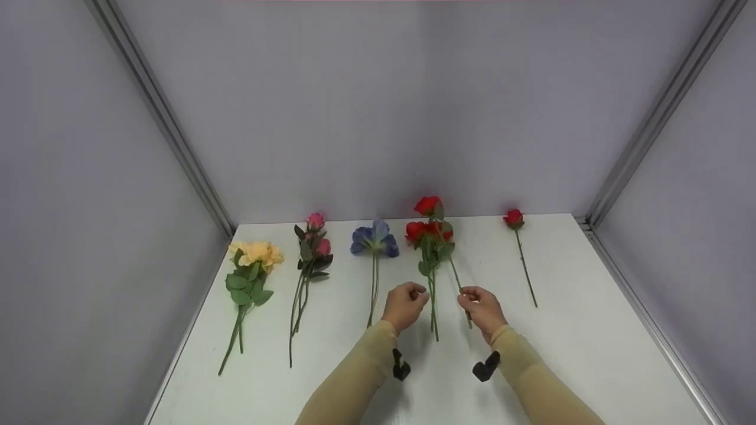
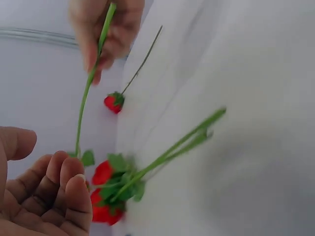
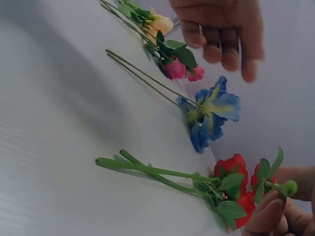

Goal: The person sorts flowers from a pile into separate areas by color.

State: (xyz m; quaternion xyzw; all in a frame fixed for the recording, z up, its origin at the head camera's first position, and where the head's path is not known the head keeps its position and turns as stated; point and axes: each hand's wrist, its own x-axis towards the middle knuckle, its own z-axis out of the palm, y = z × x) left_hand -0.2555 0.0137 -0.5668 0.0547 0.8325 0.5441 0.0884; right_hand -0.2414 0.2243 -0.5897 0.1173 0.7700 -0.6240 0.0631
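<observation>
My right hand [image 1: 482,308] pinches the green stem of a red rose [image 1: 427,205] between thumb and fingers. This rose is raised off the table, its bloom at the far side; in the right wrist view its cut stem end [image 3: 289,188] points at the camera. Below it, other red roses [image 1: 416,231] lie together on the table, stems toward me. To the left of those stems, my left hand [image 1: 406,305] hovers with loosely bent fingers and nothing in its grasp. In the left wrist view its thumb [image 2: 18,143] stands apart from the fingers.
On the white table [image 1: 590,354], a single red rose [image 1: 515,218] lies at the right. Leftward lie blue flowers [image 1: 374,239], pink roses [image 1: 316,222] and yellow flowers [image 1: 258,254]. Grey panels [image 1: 331,118] enclose the back and sides.
</observation>
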